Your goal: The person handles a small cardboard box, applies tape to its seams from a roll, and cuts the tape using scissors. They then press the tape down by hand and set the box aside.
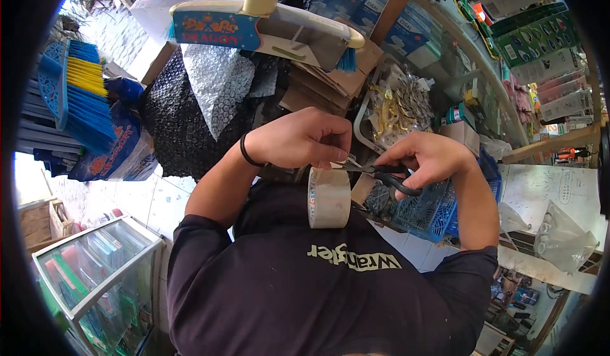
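My left hand (304, 139), with a black band at its wrist, is closed in a pinch at the loose end of a roll of clear packing tape (330, 200). The roll stands on edge just under these fingers, close against the dark shirt. My right hand (427, 159) grips a pair of scissors (397, 179) by the black handles. Their blades point left toward the left fingertips, right above the roll, and are partly hidden by the fingers.
Beyond the hands are a tray of metal parts (397, 105), cardboard pieces (318, 86) and bubble wrap (210, 89). A blue basket (426, 213) sits below the right forearm. A broom head (260, 32) stands ahead; a glass case (98, 273) is lower left.
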{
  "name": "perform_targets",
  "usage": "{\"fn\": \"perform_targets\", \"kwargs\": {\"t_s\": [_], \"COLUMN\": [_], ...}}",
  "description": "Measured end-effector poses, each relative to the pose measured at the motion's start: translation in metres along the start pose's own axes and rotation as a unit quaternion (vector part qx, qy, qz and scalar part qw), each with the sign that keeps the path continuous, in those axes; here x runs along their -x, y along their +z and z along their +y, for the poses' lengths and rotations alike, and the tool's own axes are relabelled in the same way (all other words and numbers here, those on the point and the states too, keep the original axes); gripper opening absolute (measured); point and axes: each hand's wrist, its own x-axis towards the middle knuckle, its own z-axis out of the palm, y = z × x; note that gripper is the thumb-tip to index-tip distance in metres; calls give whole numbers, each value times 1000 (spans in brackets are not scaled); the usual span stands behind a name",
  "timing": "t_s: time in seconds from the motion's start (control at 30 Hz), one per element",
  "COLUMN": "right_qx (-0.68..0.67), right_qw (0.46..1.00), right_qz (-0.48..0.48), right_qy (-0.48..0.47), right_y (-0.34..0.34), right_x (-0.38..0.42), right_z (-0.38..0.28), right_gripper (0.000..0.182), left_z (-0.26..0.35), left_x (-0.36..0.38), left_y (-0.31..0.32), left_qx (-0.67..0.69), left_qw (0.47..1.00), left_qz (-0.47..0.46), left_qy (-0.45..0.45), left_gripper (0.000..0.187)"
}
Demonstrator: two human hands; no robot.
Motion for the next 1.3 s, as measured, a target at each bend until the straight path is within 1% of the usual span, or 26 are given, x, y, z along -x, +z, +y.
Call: {"fn": "perform_targets", "kwargs": {"t_s": [0.1, 0.2, 0.5, 0.6, 0.7, 1.0, 1.1, 1.2, 1.3], "right_qx": [-2, 24, 29, 5, -52, -16, -7, -26, -24], "right_qw": [1000, 1000, 999, 1000, 999, 1000, 999, 998, 1000], "right_qz": [6, 3, 6, -7, -9, -17, 3, 5, -14], "right_qy": [-27, -19, -18, 1, 5, 1, -52, -52, -2], "right_y": [1, -2, -2, -3, -3, -3, -1, 2, -1], "right_x": [-3, -2, -2, -1, -3, -5, -6, -8, -7], "right_z": [7, 4, 14, 12, 16, 13, 21, 21, 17], "right_gripper": [56, 57, 58, 59, 61, 62, 55, 56, 63], "left_z": [1, 1, -2, -2, -3, -3, -3, -4, -2], "left_x": [0, 0, -1, 0, -1, -4, -4, -5, -5], "left_y": [0, 1, 3, 3, 2, 2, 2, 3, 2], "left_qx": [-5, 0, 16, 16, 14, 5, 5, 2, -4], "left_qw": [1000, 1000, 1000, 1000, 1000, 1000, 1000, 1000, 1000], "left_qz": [0, 1, 5, 6, 6, 9, 7, 4, 2], "left_qy": [-4, -6, -14, -21, -22, -15, -13, -4, -1], "left_gripper": [16, 16, 17, 17, 17, 16, 15, 15, 15]}}
